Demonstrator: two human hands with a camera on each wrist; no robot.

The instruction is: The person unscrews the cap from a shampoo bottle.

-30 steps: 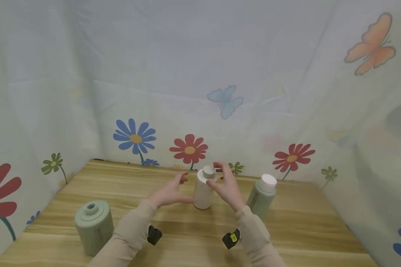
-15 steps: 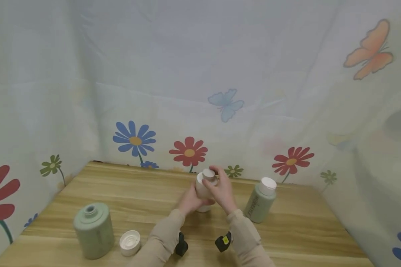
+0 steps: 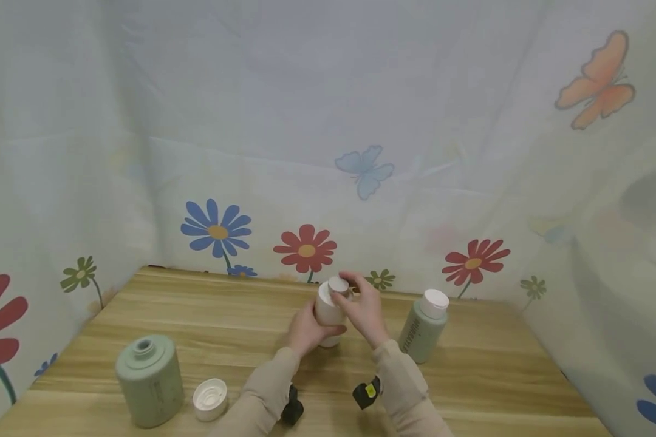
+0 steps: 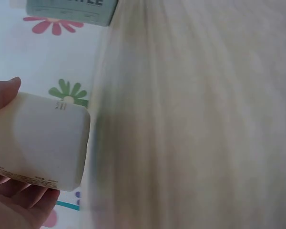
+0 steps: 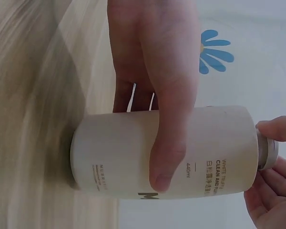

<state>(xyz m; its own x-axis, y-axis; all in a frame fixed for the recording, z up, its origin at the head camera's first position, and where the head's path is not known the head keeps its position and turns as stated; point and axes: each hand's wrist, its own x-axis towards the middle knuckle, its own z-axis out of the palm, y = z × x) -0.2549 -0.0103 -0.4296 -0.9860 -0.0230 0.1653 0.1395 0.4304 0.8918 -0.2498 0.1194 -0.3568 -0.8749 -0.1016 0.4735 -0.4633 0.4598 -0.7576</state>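
So the step in hand looks like working the cap — the tall white plastic bottle (image 3: 328, 312) stands near the middle, left hand (image 3: 305, 332) wrapped round its body, thumb across the front, while the fingers of the right hand (image 3: 367, 309) pinch the small pale grey cap (image 3: 338, 284) on its neck. That cap is on; I can't tell if it's loose.

As for what's done: the squat sage-green jar (image 3: 149, 382) is already open, bare neck showing, and a round white plastic cap (image 3: 210, 399) lies just beside it, hollow side up (whose cap, no idea). Apparently untouched so far: the slim sage-green bottle (image 3: 423, 331), its white cap (image 3: 435, 300) on, over to the right.

The worktop (image 3: 240, 309) is yellowish wood-grain with streaky lengthwise bands. Behind it and at the sides hangs a pale fabric backdrop (image 3: 262, 127) — slightly creased, printed with red, blue and green flowers plus an orange and a blue butterfly.
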